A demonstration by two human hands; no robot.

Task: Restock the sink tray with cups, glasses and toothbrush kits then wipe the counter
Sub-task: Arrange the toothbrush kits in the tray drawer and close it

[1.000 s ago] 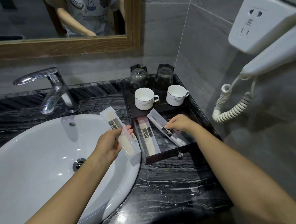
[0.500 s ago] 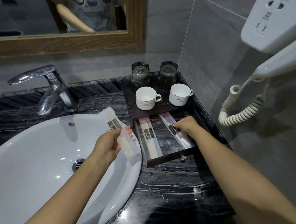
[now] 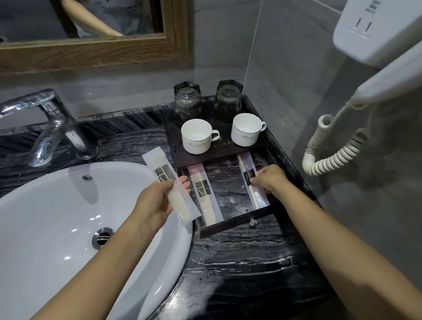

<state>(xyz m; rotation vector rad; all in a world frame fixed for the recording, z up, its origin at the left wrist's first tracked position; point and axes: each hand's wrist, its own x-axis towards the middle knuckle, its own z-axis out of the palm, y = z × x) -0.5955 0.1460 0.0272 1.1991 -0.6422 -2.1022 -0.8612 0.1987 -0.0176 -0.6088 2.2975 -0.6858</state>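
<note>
A dark tray (image 3: 170,135) stands on the black marble counter (image 3: 242,262) right of the basin. Two white cups (image 3: 197,135) and two upturned glasses (image 3: 188,102) stand on it. Its front drawer (image 3: 234,224) is pulled out. One packaged kit (image 3: 203,195) lies along the drawer's left side. My right hand (image 3: 269,180) presses a toothbrush kit (image 3: 251,182) flat against the drawer's right side, fingers pinched on it. My left hand (image 3: 155,203) holds a third white packaged kit (image 3: 172,187) above the basin's rim, left of the drawer.
The white basin (image 3: 60,233) and chrome faucet (image 3: 50,126) fill the left. A wall-mounted hair dryer (image 3: 392,54) with a coiled cord (image 3: 334,148) hangs at the right, close above the tray. A wood-framed mirror (image 3: 80,51) runs along the back wall.
My right hand has laid its toothbrush kit from a slanted hold into the drawer's right side, parallel to the first kit. My left hand has stayed where it was with its kit.
</note>
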